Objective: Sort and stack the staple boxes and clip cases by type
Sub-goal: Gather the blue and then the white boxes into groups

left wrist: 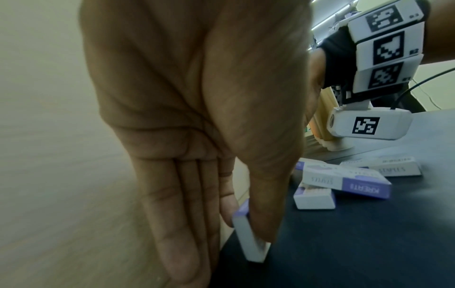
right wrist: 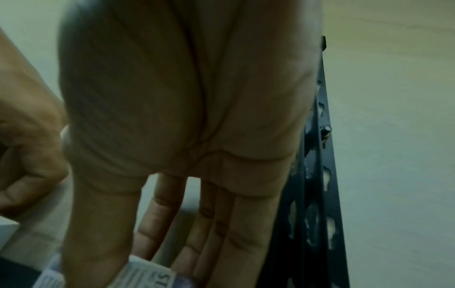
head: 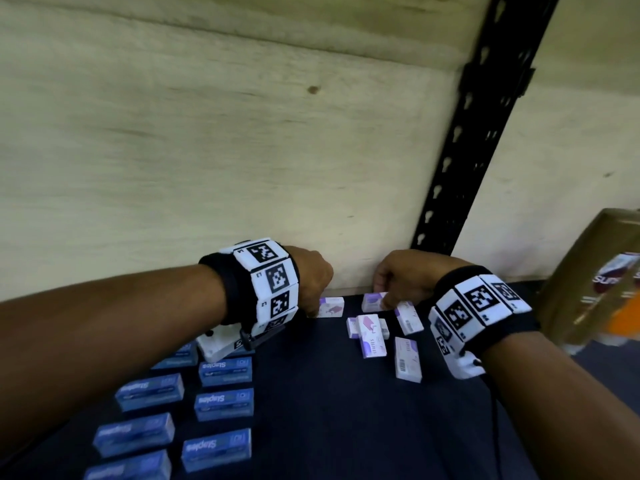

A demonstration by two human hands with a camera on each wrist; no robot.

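Note:
Several white-and-purple staple boxes [head: 371, 336] lie scattered on the right of the dark table [head: 311, 410]. On the left, several blue staple boxes [head: 224, 403] lie in two columns. My left hand [head: 313, 310] reaches down by the back wall and pinches one small white-and-purple box [head: 331, 305] between thumb and fingers; the left wrist view shows that box [left wrist: 248, 241] tilted up on its edge. My right hand [head: 384, 301] comes down on another white-and-purple box [head: 372, 301], thumb and fingers [right wrist: 197, 243] at either side of it [right wrist: 147, 270]. The two hands are close together.
A plywood wall [head: 207, 150] closes the back of the table just behind both hands. A black perforated upright [head: 485, 133] rises at the right. A gold-brown package [head: 588, 282] stands at the far right. Bare dark tabletop lies between the blue and white groups.

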